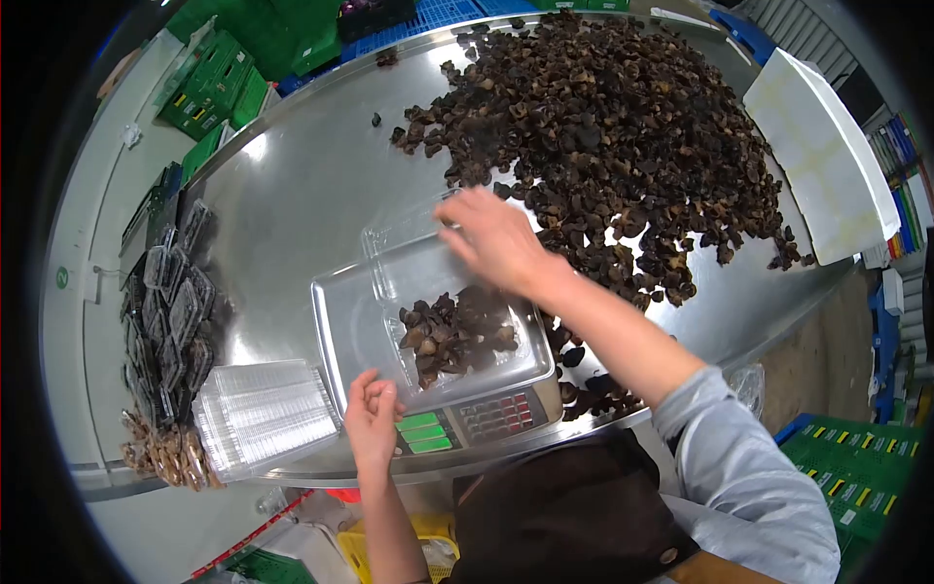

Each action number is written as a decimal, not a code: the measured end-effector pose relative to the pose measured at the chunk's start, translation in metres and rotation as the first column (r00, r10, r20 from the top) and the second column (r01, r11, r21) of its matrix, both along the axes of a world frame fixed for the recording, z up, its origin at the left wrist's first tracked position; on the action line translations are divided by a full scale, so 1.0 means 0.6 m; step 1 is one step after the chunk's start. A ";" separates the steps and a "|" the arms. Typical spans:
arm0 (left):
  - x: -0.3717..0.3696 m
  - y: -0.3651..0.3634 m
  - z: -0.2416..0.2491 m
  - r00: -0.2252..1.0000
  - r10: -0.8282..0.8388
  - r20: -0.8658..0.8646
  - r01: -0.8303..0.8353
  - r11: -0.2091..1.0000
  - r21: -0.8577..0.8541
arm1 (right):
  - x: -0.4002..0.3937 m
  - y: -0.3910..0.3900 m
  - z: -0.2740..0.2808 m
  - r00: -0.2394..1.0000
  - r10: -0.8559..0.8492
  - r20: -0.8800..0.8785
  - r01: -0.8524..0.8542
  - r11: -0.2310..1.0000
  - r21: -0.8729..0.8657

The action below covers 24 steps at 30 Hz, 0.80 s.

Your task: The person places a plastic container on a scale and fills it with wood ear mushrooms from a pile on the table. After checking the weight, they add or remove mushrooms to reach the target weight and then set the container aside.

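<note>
A clear plastic clamshell tray (397, 341) sits on the metal pan of a digital scale (341, 336), its lid (384, 263) folded back. Dark brown wood ear mushrooms (438, 336) lie inside the tray, partly blurred on the right. Over the tray's far side and the lid's right end is my right hand (496, 238), slightly blurred, thumb and fingers apart with nothing seen between them. My left hand (372, 419) hovers by the scale's front edge, left of the green display (423, 433); its fingers are loosely bent and apart, holding nothing visible.
A large heap of wood ear mushrooms (623, 127) covers the far right of the steel table (302, 165). Nested clear trays (268, 414) stand left of the scale, beside filled packs (170, 311). A white foam box (822, 156) stands at right; green crates (856, 467) are below.
</note>
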State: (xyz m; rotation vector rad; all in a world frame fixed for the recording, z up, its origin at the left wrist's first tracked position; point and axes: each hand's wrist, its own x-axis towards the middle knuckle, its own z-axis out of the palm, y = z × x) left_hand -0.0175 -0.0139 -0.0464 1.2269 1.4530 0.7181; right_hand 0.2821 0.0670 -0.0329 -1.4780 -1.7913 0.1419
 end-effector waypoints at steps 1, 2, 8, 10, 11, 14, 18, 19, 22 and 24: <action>0.003 -0.001 0.000 1.000 0.010 0.002 -0.010 1.000 0.013 | 0.006 0.022 -0.013 1.000 -0.003 -0.008 0.003 1.000 -0.008; 0.007 -0.005 0.000 1.000 0.007 -0.006 -0.007 1.000 0.007 | 0.007 0.045 -0.029 0.997 -0.013 0.080 0.020 0.997 -0.081; 0.046 0.001 -0.010 0.991 -0.137 0.005 0.137 0.984 -0.115 | -0.005 0.110 -0.059 0.941 -0.028 0.337 0.105 0.971 -0.213; 0.045 0.005 -0.020 0.995 -0.092 0.037 0.095 0.990 -0.101 | -0.010 0.073 -0.039 0.991 -0.050 0.125 0.062 0.993 -0.096; 0.046 0.004 -0.021 0.994 -0.084 0.069 0.090 0.991 -0.098 | -0.016 0.041 -0.022 0.998 -0.062 0.028 0.063 0.997 -0.045; 0.048 0.001 -0.018 0.995 -0.080 0.065 0.086 0.992 -0.098 | -0.029 -0.071 -0.003 0.987 0.159 -0.021 -0.160 0.967 -0.198; 0.050 0.003 -0.004 0.994 -0.074 0.074 0.084 0.987 -0.135 | 0.034 -0.143 0.010 0.899 -0.072 -0.433 -0.051 0.963 -0.265; 0.046 0.002 -0.004 0.994 -0.062 0.085 0.073 0.988 -0.136 | 0.068 -0.153 0.001 0.902 -0.215 -0.375 0.125 0.960 -0.250; 0.029 0.000 -0.006 0.998 -0.030 0.059 0.034 0.997 -0.070 | 0.200 -0.176 -0.092 0.847 -0.531 0.003 0.502 0.800 -0.327; 0.021 -0.003 -0.002 0.999 0.004 0.048 -0.001 0.999 -0.053 | 0.268 -0.204 -0.168 0.793 -0.479 0.377 0.609 0.611 -0.505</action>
